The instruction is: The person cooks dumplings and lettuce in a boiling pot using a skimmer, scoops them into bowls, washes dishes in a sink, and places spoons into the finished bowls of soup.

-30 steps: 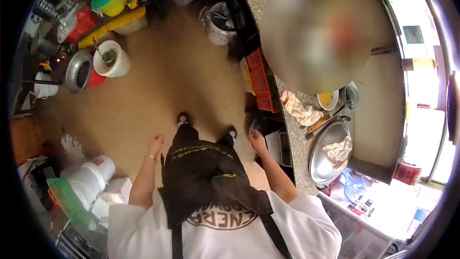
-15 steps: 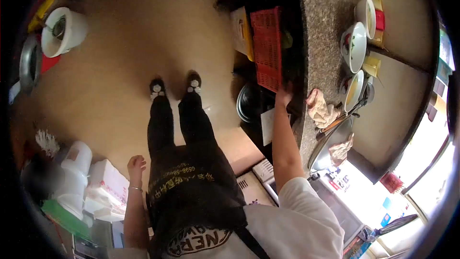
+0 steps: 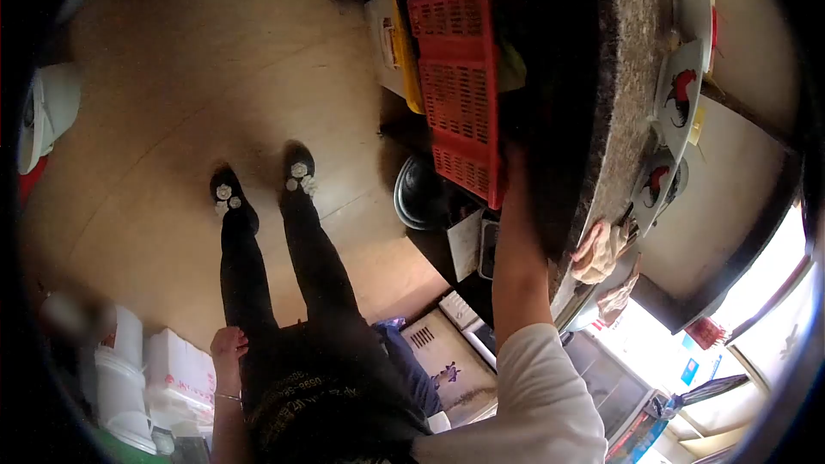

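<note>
Way left of the red slotted plastic basket we've got white tubs, then our left hand, loosely curled with nothing visible in it. The basket sits low beside the stone counter. Our right hand is at its near right edge, too shadowed to tell if it's spread or pinching. Progress-wise, we'd say the arm's at the basket, nothing visibly lifted out; can't tell what's left.
</note>
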{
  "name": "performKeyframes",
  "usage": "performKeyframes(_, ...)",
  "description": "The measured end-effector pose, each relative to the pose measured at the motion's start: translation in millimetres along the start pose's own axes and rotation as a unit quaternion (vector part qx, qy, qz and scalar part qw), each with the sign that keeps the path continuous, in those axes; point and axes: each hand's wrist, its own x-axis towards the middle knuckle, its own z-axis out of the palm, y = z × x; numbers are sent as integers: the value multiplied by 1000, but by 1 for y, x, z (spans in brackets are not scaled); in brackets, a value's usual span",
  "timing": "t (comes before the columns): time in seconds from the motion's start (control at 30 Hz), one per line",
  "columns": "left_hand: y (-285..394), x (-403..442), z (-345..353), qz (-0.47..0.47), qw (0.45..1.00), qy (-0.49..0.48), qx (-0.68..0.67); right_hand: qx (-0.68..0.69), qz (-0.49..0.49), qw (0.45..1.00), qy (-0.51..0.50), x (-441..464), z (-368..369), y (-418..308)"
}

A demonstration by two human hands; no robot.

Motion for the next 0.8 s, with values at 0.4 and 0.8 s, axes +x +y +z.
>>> performKeyframes(0.4,32,-11,10,4,1000,-8,13,43,-7,998,41,15,26,8)
performKeyframes(0.8,29,-10,17,18,1000,4,5,270,42,962,-17,-5,-29,23)
